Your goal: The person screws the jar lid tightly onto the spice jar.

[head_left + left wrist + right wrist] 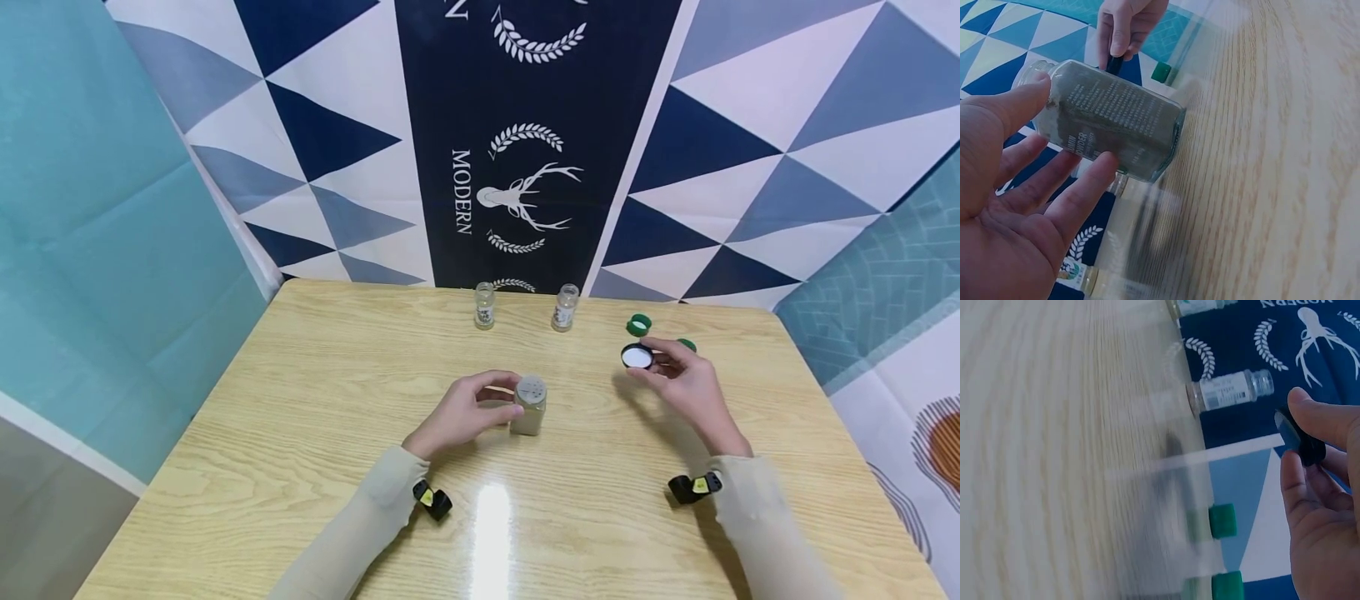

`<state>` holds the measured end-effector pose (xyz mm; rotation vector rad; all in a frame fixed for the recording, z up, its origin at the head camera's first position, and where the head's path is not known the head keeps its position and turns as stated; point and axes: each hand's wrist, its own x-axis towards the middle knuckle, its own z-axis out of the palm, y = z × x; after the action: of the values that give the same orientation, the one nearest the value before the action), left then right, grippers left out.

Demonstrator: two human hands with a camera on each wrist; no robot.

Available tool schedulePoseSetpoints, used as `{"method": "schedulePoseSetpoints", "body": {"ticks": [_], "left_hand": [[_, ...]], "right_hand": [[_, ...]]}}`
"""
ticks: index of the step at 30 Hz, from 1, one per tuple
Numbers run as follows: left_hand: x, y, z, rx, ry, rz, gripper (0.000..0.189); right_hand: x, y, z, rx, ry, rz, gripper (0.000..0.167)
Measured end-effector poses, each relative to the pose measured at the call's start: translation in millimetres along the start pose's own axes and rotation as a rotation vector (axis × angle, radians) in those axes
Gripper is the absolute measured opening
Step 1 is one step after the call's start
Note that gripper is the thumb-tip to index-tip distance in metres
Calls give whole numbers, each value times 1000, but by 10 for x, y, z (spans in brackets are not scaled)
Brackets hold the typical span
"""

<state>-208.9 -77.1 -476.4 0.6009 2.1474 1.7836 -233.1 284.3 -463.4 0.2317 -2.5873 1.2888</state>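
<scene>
My left hand (467, 412) holds a square glass spice jar (528, 421) of greyish-brown powder, thumb and fingers at its left side. The jar stands upright with a grey shaker top full of small holes. White print covers the glass of the powder jar (1122, 112) in the left wrist view, where the thumb lies near its neck. Off to the right, my right hand (693, 390) pinches a round black cap (637, 357) between thumb and fingers, its white inner side facing up toward the head camera. In the right wrist view the black cap (1300, 437) appears edge-on.
Two small labelled glass jars, a left one (484, 307) and a right one (566, 308), stand uncapped at the table's back edge. A green cap (639, 325) lies beyond the right hand, and another green cap (687, 344) is partly hidden behind it. A patterned cloth hangs behind the wooden table (315, 358).
</scene>
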Motion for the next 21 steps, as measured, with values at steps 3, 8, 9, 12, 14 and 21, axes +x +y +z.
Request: {"method": "schedulePoseSetpoints", "body": {"ticks": [3, 8, 9, 12, 14, 21], "left_hand": [[2, 0, -2, 10, 8, 2, 46], [4, 2, -7, 10, 7, 10, 47], [6, -2, -10, 8, 7, 11, 47], [12, -8, -25, 1, 10, 19, 46], [15, -11, -35, 2, 13, 23, 46], [10, -38, -33, 6, 10, 23, 46]], "right_hand": [[-5, -26, 50, 13, 1, -16, 50], [-4, -99, 104, 53, -12, -15, 54], [-4, -114, 115, 68, -13, -10, 54], [1, -161, 161, 108, -18, -11, 55], [4, -188, 198, 126, -24, -17, 55], [-25, -232, 304, 157, -54, -23, 53]]}}
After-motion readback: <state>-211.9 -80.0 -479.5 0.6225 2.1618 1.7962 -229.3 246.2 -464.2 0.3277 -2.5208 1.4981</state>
